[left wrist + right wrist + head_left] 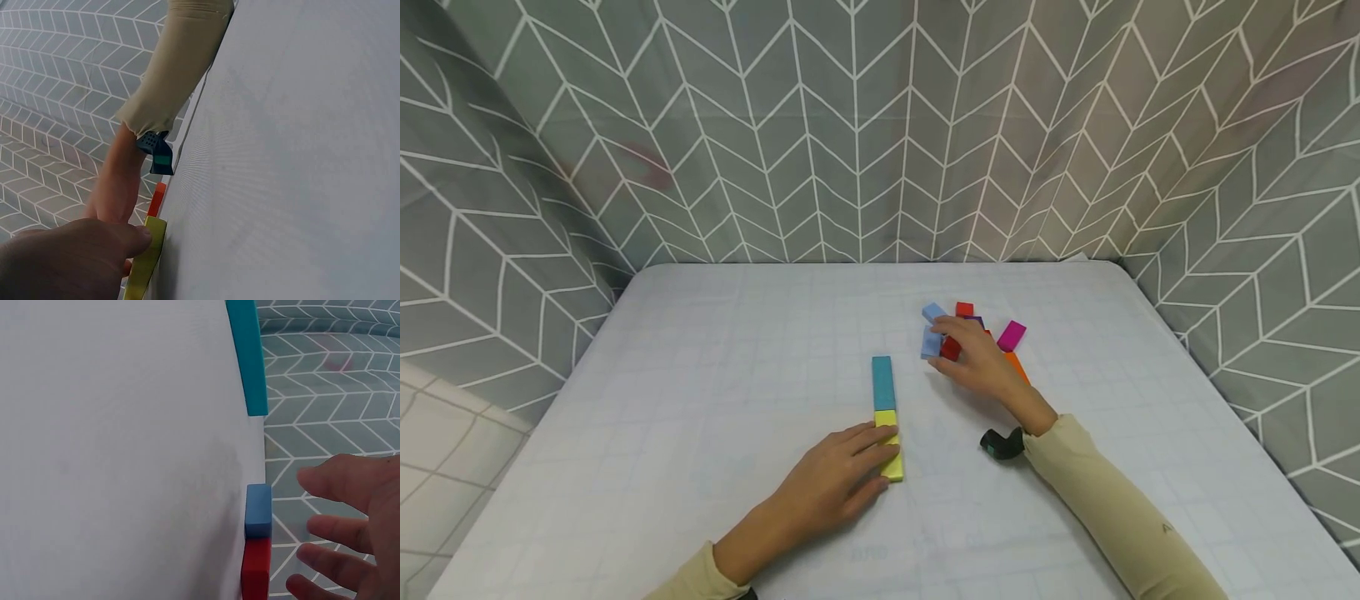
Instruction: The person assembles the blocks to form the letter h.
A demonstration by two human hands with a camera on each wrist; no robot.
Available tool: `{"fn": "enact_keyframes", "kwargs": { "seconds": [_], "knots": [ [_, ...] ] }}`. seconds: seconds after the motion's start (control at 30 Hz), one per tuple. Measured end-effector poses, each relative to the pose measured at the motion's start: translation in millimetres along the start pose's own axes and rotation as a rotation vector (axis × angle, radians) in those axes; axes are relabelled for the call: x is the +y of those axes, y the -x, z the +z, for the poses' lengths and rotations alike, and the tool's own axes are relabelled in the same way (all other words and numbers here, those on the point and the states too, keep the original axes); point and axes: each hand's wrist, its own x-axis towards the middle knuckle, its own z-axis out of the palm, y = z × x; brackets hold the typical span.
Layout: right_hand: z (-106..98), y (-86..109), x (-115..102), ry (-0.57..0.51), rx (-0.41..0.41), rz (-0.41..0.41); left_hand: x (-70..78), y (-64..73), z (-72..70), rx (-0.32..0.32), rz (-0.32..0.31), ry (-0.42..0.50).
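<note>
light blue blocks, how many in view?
2. One light blue block lies farther from the person; the other light blue block lies nearer, left of a red block. The right hand may hide more.

No legible text; small dark mark (1167,527) on right sleeve (1120,504) (too tiny to read).

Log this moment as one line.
left hand: on yellow block | right hand: above light-blue blocks, red blocks, holding nothing | teal block: end to end with yellow block
</note>
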Motion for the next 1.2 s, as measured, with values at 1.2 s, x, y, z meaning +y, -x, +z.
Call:
{"fn": "enact_keyframes", "kwargs": {
  "seconds": [1.2],
  "knots": [
    [4.3,-5.0,10.0,0.089,-0.052,0.022,3.0,0.1,-3.8,-0.019,-0.015,0.010]
  ]
}}
